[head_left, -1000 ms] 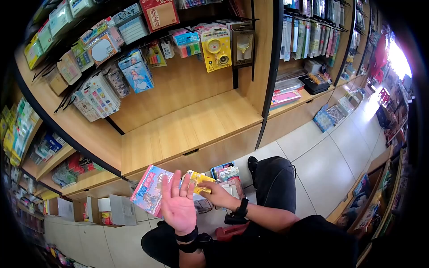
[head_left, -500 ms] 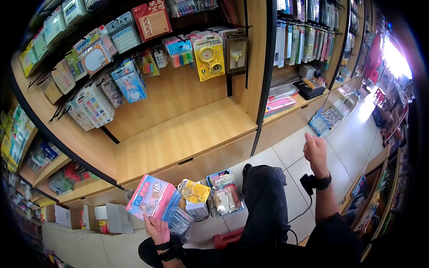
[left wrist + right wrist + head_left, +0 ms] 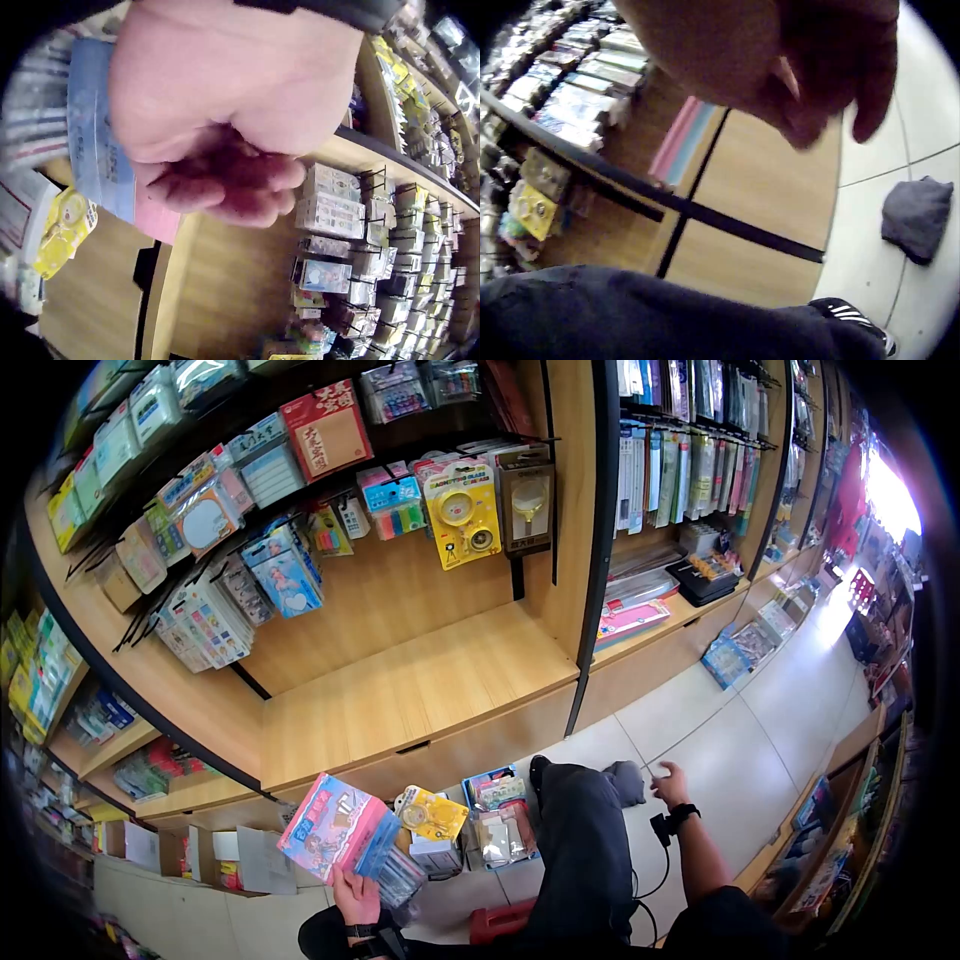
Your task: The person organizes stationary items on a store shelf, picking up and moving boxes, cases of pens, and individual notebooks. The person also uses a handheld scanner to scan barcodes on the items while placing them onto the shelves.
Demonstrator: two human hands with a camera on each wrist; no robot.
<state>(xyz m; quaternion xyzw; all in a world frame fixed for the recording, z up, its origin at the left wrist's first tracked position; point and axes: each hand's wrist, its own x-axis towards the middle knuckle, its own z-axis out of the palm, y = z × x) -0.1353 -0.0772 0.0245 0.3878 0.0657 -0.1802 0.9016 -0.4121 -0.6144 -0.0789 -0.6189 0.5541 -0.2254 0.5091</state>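
My left hand [image 3: 357, 900] lies against the lower edge of a pink and blue package [image 3: 325, 825]; in the left wrist view the loosely curled fingers of the hand [image 3: 217, 127] show nothing inside them, with the package's blue side [image 3: 101, 127] behind. To the right of the knee, my right hand [image 3: 674, 787] hovers over the floor, holding nothing. A crumpled grey cloth [image 3: 626, 783] lies on the tiles near it. In the right wrist view that cloth [image 3: 917, 219] is apart from the dark, blurred right hand [image 3: 817, 67].
A yellow magnifier pack [image 3: 432, 815] lies on a box beside a blue tray of packets [image 3: 500, 820]. Ahead stands a wooden shelf [image 3: 420, 690] under hanging packs [image 3: 462, 515]. Open cartons [image 3: 265, 860] stand at left, a red object [image 3: 500, 922] near my legs. A cable hangs from the right wrist.
My right hand first left the yellow pack and swung right, then came lower. The left hand went from raised and spread to the package's lower edge. The grey cloth now shows on the floor.
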